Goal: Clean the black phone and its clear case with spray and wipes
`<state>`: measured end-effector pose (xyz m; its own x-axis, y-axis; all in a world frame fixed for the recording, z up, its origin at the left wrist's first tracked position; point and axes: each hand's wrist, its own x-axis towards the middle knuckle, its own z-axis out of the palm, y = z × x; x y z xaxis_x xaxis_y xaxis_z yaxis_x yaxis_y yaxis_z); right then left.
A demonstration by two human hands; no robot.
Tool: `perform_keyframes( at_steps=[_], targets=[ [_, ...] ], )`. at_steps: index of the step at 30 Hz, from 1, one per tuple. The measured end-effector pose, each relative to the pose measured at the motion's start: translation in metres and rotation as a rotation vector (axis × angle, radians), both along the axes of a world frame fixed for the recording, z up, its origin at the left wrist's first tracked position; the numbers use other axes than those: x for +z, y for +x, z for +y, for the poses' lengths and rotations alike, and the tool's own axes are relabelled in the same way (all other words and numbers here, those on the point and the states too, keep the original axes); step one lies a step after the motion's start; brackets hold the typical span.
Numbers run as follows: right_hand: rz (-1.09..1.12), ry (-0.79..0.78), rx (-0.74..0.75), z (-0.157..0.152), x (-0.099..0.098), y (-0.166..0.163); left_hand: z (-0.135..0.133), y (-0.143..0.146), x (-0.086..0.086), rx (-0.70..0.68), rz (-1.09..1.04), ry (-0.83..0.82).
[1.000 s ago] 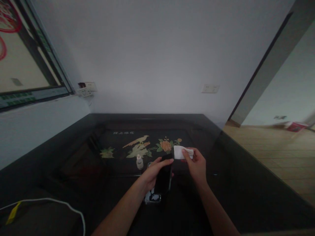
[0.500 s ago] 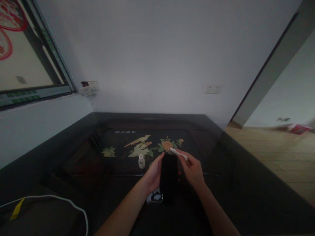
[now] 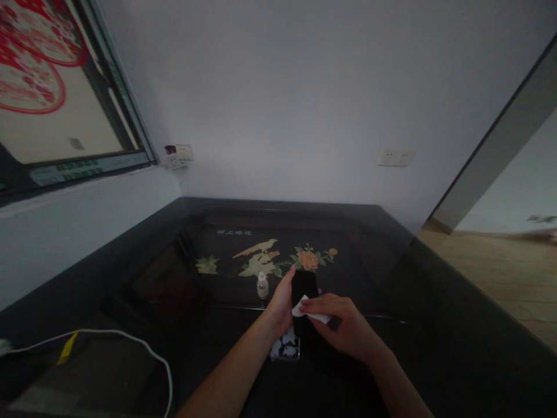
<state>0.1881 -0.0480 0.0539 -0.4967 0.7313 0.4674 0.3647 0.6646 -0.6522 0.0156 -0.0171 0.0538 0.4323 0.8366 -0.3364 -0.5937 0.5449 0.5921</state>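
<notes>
A black smartphone is held upright-lengthwise by my left hand, whose fingers wrap round its left side and back. My right hand pinches a white wipe and presses it against the middle of the phone's dark screen. Below the phone, partly hidden by it and my left hand, a clear phone case with a black-and-white pattern lies on the table. Just left of my left hand stands a small clear bottle with a white cap.
The glossy black table carries an inlaid bird-and-flower picture. A white cable with a yellow tag curves across the left. Behind is a wall with sockets; a window is at the left.
My right hand has brought the wipe from the phone's top right corner down onto the middle of its screen. The whole view has shifted slightly left, moving everything rightward.
</notes>
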Motion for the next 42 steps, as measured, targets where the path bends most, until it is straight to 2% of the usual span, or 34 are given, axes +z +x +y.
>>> perform_keyframes(
  at_steps=[1, 5, 9, 12, 13, 15, 22, 26, 30, 35, 39, 42],
  targets=[
    [-0.024, -0.042, 0.028, -0.005, 0.001, 0.000, 0.001, 0.000, -0.001, 0.011, 0.004, -0.020],
    [0.040, -0.152, -0.087, -0.013, 0.002, 0.001, 0.005, -0.001, -0.006, 0.036, -0.001, -0.076],
    [0.314, -0.437, -0.184, 0.001, 0.001, -0.001, 0.004, -0.001, -0.007, 0.008, -0.016, -0.033],
    [0.570, -0.387, -0.423, 0.014, -0.001, -0.001, 0.000, -0.001, -0.005, -0.055, -0.037, 0.031],
    [0.604, -0.345, -0.482, 0.017, -0.002, 0.000, -0.002, -0.001, -0.004, -0.076, -0.036, 0.037],
    [0.583, -0.287, -0.510, 0.020, -0.006, 0.000, -0.005, -0.001, -0.002, -0.105, -0.032, 0.042],
    [0.249, -0.065, -0.249, 0.018, -0.014, -0.007, -0.008, 0.005, 0.000, -0.121, -0.123, 0.128],
    [0.171, -0.002, -0.114, 0.011, -0.009, -0.011, -0.004, 0.005, -0.002, -0.018, -0.080, 0.103],
    [0.103, -0.022, -0.001, -0.002, -0.003, -0.011, -0.002, 0.003, -0.001, 0.008, -0.023, 0.021],
    [0.082, -0.224, 0.031, -0.011, 0.001, -0.005, -0.004, 0.001, 0.002, -0.020, -0.003, -0.045],
    [0.390, -0.397, -0.212, -0.001, -0.002, 0.001, -0.008, 0.003, 0.001, -0.025, 0.109, -0.070],
    [0.708, -0.499, -0.468, 0.014, -0.006, 0.004, -0.012, 0.006, 0.003, 0.090, 0.175, 0.001]
  ],
)
